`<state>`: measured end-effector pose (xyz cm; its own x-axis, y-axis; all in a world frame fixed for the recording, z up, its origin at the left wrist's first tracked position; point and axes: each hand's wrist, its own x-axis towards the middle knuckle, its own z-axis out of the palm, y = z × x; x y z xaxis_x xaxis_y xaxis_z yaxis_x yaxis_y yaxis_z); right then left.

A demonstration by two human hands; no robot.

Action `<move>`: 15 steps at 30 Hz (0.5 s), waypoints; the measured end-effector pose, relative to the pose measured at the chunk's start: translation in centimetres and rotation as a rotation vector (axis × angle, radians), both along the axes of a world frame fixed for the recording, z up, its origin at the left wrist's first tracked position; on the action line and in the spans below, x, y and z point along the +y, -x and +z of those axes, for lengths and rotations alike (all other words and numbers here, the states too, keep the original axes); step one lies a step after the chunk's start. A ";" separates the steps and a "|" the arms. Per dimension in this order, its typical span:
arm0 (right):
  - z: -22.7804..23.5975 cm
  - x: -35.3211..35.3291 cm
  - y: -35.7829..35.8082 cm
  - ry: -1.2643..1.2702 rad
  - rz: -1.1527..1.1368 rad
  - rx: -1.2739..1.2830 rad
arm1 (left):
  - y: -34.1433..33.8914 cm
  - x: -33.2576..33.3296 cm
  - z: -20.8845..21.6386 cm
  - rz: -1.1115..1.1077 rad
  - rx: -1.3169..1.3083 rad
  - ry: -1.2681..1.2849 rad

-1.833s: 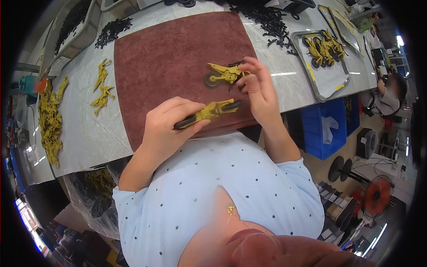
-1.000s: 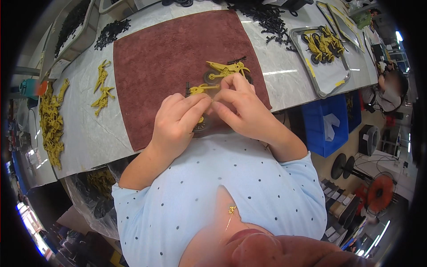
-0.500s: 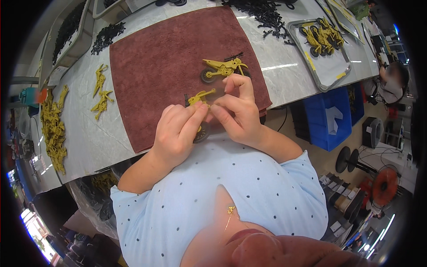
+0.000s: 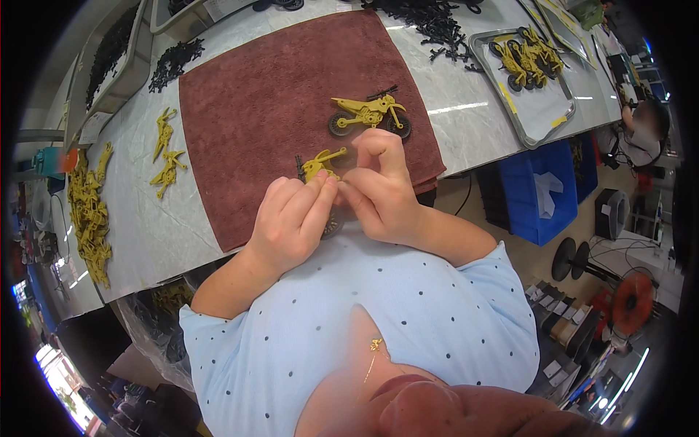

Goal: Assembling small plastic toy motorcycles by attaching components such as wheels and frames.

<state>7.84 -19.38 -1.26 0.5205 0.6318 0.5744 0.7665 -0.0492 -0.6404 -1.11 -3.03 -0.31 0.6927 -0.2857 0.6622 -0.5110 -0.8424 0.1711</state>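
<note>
The nearer toy bike (image 4: pixel 320 160) looks like matt yellow plastic, the maroon towel (image 4: pixel 277 95)'s all rough fuzzy cloth, the desk (image 4: pixel 142 237)'s smooth and glossy, and that tray (image 4: pixel 518 130)'s shiny metal.

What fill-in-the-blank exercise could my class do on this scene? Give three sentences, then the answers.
1. The left hand holds a toy motorbike coloured ____ and black.
2. The metal tray lies to the ____ of the red towel.
3. Below the table, the bin holding something white is coloured ____.
Missing words: yellow; right; blue.
</note>
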 end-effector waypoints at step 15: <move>1.8 -1.1 -1.4 0.078 0.247 0.720 | -0.3 -0.6 1.7 0.086 0.140 0.420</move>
<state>9.29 -20.48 0.59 0.5880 0.8031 0.0960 0.1556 0.0042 -0.9878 -0.78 -3.68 1.35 0.7932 0.0502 0.6069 -0.3898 -0.7239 0.5693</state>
